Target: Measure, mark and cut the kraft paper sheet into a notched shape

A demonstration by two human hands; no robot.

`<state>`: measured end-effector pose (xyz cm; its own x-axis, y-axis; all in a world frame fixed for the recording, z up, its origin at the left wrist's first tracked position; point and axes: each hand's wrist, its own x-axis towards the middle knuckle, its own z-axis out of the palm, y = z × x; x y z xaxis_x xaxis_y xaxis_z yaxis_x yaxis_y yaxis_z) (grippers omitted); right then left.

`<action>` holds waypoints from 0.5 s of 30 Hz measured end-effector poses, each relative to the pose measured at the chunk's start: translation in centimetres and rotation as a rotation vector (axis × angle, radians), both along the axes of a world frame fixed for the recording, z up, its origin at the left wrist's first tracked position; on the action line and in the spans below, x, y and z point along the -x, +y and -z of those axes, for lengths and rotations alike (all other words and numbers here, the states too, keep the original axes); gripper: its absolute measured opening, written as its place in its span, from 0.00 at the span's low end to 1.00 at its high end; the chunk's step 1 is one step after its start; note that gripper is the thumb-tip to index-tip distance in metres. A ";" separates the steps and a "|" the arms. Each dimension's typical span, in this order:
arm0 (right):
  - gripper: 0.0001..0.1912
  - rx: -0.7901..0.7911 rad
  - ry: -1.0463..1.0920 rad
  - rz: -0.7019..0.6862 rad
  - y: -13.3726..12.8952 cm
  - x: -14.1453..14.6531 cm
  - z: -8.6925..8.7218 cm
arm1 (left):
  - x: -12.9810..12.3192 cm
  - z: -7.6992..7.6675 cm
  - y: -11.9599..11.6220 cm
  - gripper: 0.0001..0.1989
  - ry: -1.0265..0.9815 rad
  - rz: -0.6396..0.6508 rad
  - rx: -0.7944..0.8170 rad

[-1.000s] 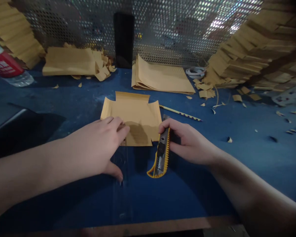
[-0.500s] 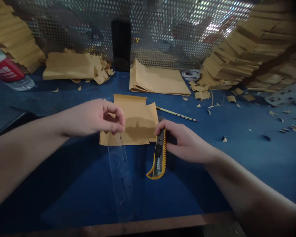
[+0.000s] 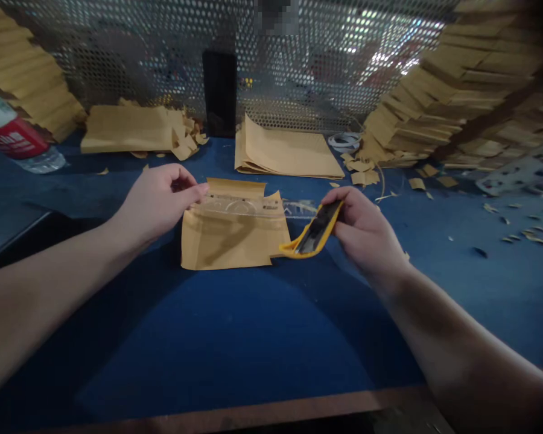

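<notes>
Between the fingers of my left hand [image 3: 165, 199] is one end of a clear plastic ruler [image 3: 248, 207]. The ruler lies crosswise over the upper part of a brown paper piece [image 3: 228, 238] with notched corners and raised flaps. My right hand [image 3: 362, 226] grips a yellow utility knife [image 3: 314, 232], its handle tilted down to the left, beside the paper's right edge. The ruler's far end reaches close to my right fingers; I cannot tell whether they touch it. No blade shows from this angle.
Behind the paper lie a folded brown paper stack [image 3: 289, 147], a black phone-like slab [image 3: 220, 93] and a paper bundle [image 3: 127, 128]. A red-labelled bottle [image 3: 20, 138] is at left. Paper strips [image 3: 452, 90] and a white tape roll [image 3: 344, 140] sit at right, with pencil shavings [image 3: 529, 232].
The ruler has swung from hanging toward the table's front edge to lying across the paper. My right hand has moved up and right, turning the knife. The pencil is now hidden.
</notes>
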<state>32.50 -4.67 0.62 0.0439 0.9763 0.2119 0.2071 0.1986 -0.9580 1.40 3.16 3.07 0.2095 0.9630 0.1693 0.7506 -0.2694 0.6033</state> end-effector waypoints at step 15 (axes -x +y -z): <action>0.18 0.014 0.335 0.072 1.0 0.2 -0.5 | -1.2 2.2 -2.8 0.25 0.462 0.739 -0.232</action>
<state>32.28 -3.64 1.11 0.1778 0.9709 0.1605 -0.1061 0.1810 -0.9777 2.59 0.40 0.91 0.8569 0.5078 0.0883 0.4919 -0.8568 0.1546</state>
